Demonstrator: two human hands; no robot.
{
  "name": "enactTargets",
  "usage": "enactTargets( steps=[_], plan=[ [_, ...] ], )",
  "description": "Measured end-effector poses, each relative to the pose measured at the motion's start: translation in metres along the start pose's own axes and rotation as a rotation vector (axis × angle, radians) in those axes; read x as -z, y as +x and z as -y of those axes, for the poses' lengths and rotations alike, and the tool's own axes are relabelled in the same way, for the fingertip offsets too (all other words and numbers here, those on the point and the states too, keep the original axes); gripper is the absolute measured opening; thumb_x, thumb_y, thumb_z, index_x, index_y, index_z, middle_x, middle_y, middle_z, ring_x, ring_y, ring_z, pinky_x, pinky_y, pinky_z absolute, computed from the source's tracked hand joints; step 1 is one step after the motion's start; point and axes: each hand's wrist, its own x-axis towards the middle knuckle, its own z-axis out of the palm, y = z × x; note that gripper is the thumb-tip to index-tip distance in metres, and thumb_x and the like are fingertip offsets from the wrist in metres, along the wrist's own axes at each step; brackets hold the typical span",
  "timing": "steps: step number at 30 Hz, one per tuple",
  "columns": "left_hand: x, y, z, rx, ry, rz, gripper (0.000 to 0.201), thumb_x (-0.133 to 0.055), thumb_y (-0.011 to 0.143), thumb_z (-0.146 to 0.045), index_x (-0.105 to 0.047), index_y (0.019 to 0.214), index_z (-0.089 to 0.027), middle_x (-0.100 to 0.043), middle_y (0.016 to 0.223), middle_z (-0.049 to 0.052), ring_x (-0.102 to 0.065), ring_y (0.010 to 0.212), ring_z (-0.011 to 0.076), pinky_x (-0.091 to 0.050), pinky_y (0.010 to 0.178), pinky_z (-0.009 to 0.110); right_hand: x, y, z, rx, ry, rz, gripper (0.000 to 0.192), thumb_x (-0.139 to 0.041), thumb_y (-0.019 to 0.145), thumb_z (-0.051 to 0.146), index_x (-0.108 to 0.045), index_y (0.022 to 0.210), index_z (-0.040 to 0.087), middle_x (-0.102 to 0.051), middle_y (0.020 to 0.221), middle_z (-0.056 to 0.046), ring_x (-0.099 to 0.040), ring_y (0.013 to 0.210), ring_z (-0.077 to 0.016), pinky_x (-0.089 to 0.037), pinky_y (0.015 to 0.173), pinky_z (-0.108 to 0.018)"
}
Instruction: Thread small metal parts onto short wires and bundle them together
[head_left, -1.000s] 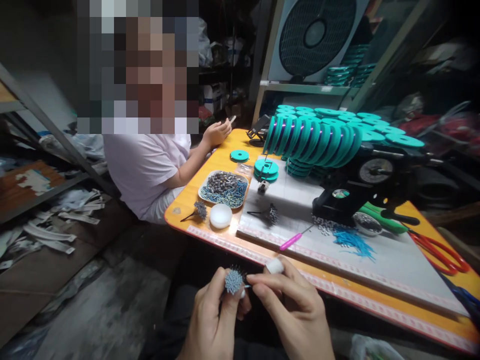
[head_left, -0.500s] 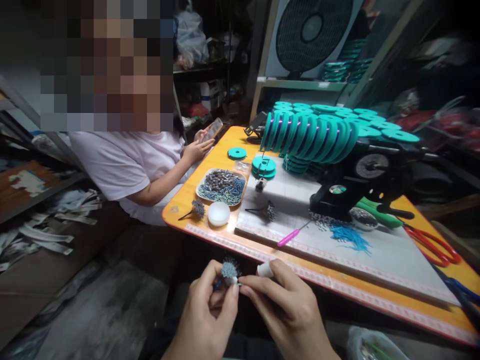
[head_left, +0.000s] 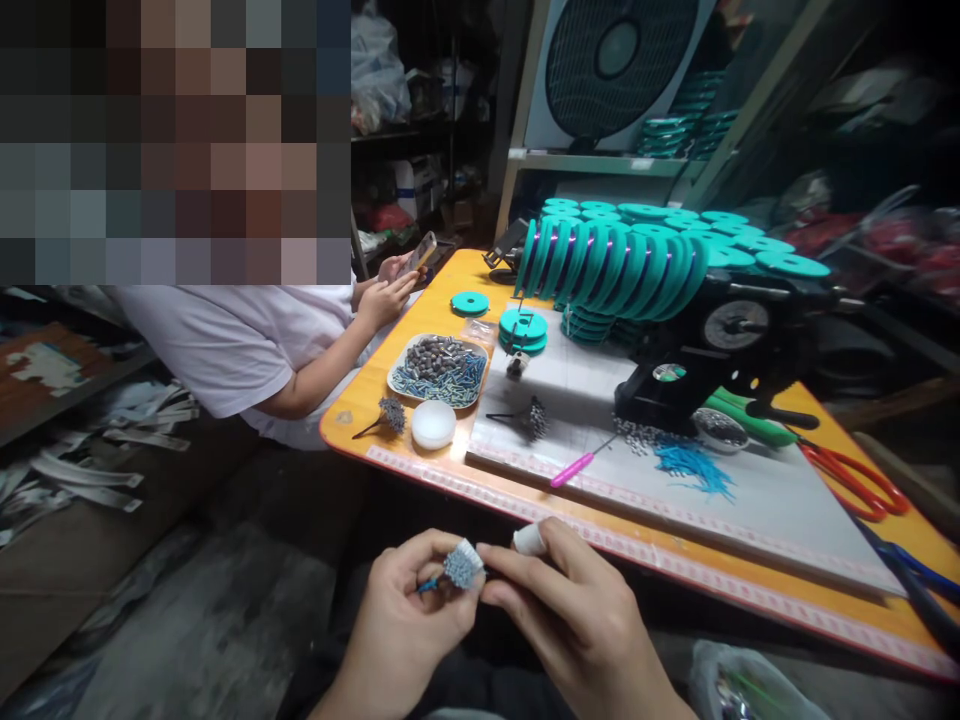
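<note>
My left hand (head_left: pixel 420 605) is closed around a bundle of thin pieces (head_left: pixel 463 566) with packed grey-blue ends and a white band at the edge. A bit of blue pokes out between the fingers. My right hand (head_left: pixel 581 610) is beside it, thumb and a finger pinched together at the bundle's right edge. What that pinch holds, if anything, is too small to make out. A white cover or wrap (head_left: pixel 528 540) sits at one raised finger of the right hand. Both hands are in front of the table's near edge.
On the orange table (head_left: pixel 352 425) are a tray of small metal and blue pieces (head_left: pixel 439 370), a white bowl (head_left: pixel 433 425), dark bundles (head_left: pixel 534 418), a pink-handled tool (head_left: pixel 574 470), blue strands (head_left: pixel 694 468), red-handled scissors (head_left: pixel 862 485) and a black machine (head_left: pixel 660 385) near teal spools (head_left: pixel 615 265). A person (head_left: pixel 225 345) sits left, holding a phone.
My left hand has turned the bundle so its packed ends face me more. The right fingertips stay close to it. The view has shifted slightly.
</note>
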Motion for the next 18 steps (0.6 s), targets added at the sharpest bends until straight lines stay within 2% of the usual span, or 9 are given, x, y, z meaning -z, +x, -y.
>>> enactTargets(
  steps=[5,9,11,14,16,18],
  plan=[
    [0.002,0.001,0.003,0.005,0.009,0.023,0.025,-0.082,0.072,-0.035,-0.078,0.083,-0.012,-0.071,0.074,0.005,-0.062,0.068,0.0084,-0.053,0.065,0.012,0.003,0.0,0.002,-0.003,-0.012,0.002,0.026,-0.061,0.095,0.029,-0.069,0.117,0.016,-0.055,0.079,-0.004,-0.053,0.074,-0.0073,-0.043,0.063,-0.015],
    [0.002,-0.003,0.008,0.003,0.026,0.043,0.028,-0.072,0.085,-0.042,-0.069,0.084,-0.014,-0.062,0.075,0.0,-0.048,0.061,0.0026,-0.043,0.058,0.008,0.003,0.002,0.006,-0.018,0.0,0.026,0.026,-0.06,0.096,0.026,-0.065,0.12,0.016,-0.057,0.079,-0.002,-0.053,0.075,-0.0069,-0.041,0.066,-0.016],
    [0.003,-0.006,0.01,-0.016,0.017,0.057,0.029,-0.063,0.091,-0.045,-0.063,0.089,-0.016,-0.057,0.078,-0.001,-0.041,0.06,0.0024,-0.038,0.054,0.009,0.002,0.003,0.007,-0.023,-0.025,0.036,0.022,-0.06,0.095,0.022,-0.065,0.116,0.018,-0.058,0.079,-0.001,-0.051,0.074,-0.0072,-0.037,0.066,-0.018],
    [0.006,-0.008,0.007,-0.077,0.094,0.051,0.03,-0.057,0.094,-0.046,-0.058,0.089,-0.017,-0.052,0.078,0.0,-0.046,0.067,0.0062,-0.041,0.059,0.013,-0.001,0.005,0.009,0.001,-0.04,0.073,0.012,-0.054,0.094,0.017,-0.065,0.09,0.017,-0.054,0.072,0.0,-0.045,0.068,-0.008,-0.028,0.064,-0.022],
    [0.008,-0.009,0.001,-0.133,0.214,0.033,0.031,-0.055,0.095,-0.046,-0.057,0.085,-0.017,-0.051,0.075,0.0,-0.048,0.069,0.0079,-0.042,0.062,0.015,-0.003,0.006,0.011,0.038,-0.033,0.123,0.02,-0.05,0.091,0.014,-0.054,0.072,0.014,-0.049,0.068,-0.001,-0.04,0.065,-0.008,-0.022,0.062,-0.024],
    [0.006,-0.011,-0.004,-0.19,0.294,0.006,0.032,-0.056,0.095,-0.045,-0.057,0.079,-0.016,-0.05,0.07,0.0,-0.047,0.065,0.0082,-0.04,0.06,0.017,-0.006,0.007,0.012,0.083,-0.011,0.151,0.023,-0.049,0.087,0.011,-0.045,0.064,0.013,-0.046,0.066,-0.001,-0.036,0.063,-0.0073,-0.019,0.062,-0.025]
  ],
)
